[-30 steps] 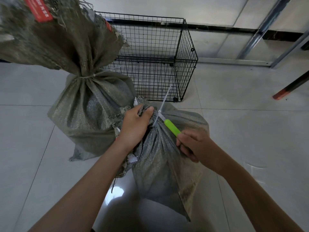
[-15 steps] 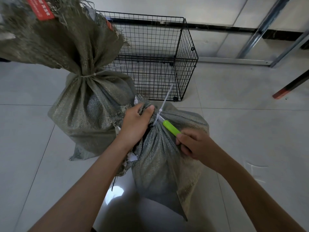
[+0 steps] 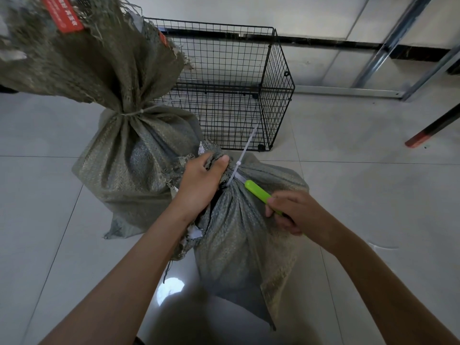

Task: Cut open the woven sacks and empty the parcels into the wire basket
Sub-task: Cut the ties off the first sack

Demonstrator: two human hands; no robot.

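Showing one near sack point(image 3: 239, 235), grey-green woven cloth, standing on the tiled floor point(image 3: 373, 195) with its neck gathered and bound by a white zip tie point(image 3: 240, 161) whose tail points up toward the wire basket point(image 3: 276, 95). Left hand point(image 3: 201, 185): fingers wrapped tight round the bunched neck just above the tie, thumb pressed against the cloth. Right hand point(image 3: 291, 212): fingers closed round a green-handled knife point(image 3: 257, 194), its pale blade laid at the tie where it circles the neck. Change noted against the frames of a second ago: very little; the knife tip has crept slightly closer to the tie and the left thumb has shifted a touch, but the tie reads as whole and the neck as closed (whether the blade has begun to bite cannot be told). Judged meaning: the cutting stroke is in hand, not finished, so nothing can yet be tipped out. Second sack point(image 3: 134, 165), tied with a thin cord, stands just beside the first on the left, its frayed top spreading toward the camera with a red label point(image 3: 66, 13). Basket sits just behind both sacks, black mesh, no parcels visible inside it; parcels themselves are hidden within the sacks
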